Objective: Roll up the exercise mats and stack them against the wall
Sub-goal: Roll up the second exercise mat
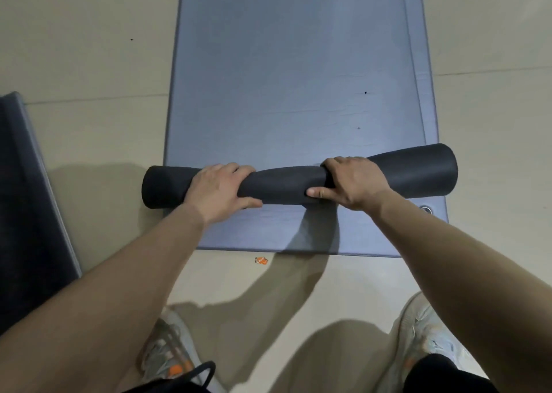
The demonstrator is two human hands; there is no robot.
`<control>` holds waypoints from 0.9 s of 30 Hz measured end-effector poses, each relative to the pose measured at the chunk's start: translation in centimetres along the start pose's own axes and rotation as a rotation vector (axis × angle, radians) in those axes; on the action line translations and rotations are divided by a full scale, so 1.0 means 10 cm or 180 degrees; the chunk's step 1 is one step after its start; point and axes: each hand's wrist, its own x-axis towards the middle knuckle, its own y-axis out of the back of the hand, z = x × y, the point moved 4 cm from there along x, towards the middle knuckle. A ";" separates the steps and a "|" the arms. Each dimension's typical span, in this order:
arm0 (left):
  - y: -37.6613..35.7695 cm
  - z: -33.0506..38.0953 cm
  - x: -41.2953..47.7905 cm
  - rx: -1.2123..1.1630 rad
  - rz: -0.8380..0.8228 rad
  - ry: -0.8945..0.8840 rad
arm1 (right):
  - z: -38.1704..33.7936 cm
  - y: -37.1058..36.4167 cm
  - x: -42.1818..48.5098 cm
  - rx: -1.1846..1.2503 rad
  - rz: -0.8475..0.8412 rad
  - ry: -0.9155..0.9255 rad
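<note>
Dark rolled mat [286, 182] lies crosswise on the flat blue mat [295, 79], near its front edge, both ends overhanging. Left hand [219, 191] and right hand [354, 182] each clamp the roll. Bare floor [89, 49] either side; a third mat's edge [27, 183] at left; orange scrap [261, 260] by two shoes.

1. No text, brand, number or sign can be read anywhere in the view.
2. The small orange scrap [261, 260] on the floor [89, 64], just off the near edge of the blue mat [292, 79], may carry print, but it is too small and blurred to make out.
3. The black rolled mat [283, 180] shows plain surfaces with no label.
</note>
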 end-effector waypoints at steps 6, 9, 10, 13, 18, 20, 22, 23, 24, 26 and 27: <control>-0.02 0.20 -0.32 -0.0077 -0.1121 -0.0217 | -0.12 -0.15 -0.56 0.0632 -0.1032 -0.0144; 0.02 0.20 -0.21 -0.0522 -0.1574 -0.0056 | -0.20 -0.25 -0.96 0.0043 -0.0231 -0.0286; 0.07 0.19 -0.15 -0.0691 -0.1680 0.0054 | -0.25 -0.31 -1.07 -0.0178 -0.0021 -0.0322; 0.16 0.21 -0.06 -0.0546 -0.1248 0.0270 | -0.23 -0.37 -1.08 -0.0136 0.0097 -0.0368; -0.03 0.53 -0.58 0.0080 0.1133 0.0754 | 0.09 -0.06 -0.53 0.0278 -0.0687 -0.0147; -0.20 0.51 -0.55 0.0326 0.0447 0.0707 | 0.15 0.02 -0.37 0.0181 -0.0607 -0.0079; -0.21 0.38 -0.35 0.0451 0.0042 0.0606 | 0.09 0.06 -0.40 -0.0010 0.0086 -0.0265; -0.15 0.31 -0.22 0.0377 0.0027 0.0522 | 0.01 0.04 -0.49 -0.0019 0.0523 -0.0372; -0.07 0.25 -0.09 0.0266 0.0022 0.0438 | -0.08 -0.01 -0.58 -0.0004 0.0865 -0.0406; 0.05 0.15 0.11 0.0059 -0.0148 0.0329 | -0.17 -0.17 -0.65 -0.0151 0.0838 -0.0373; 0.08 0.14 0.16 -0.0020 -0.0232 0.0305 | -0.15 -0.21 -0.62 -0.0248 0.0693 -0.0336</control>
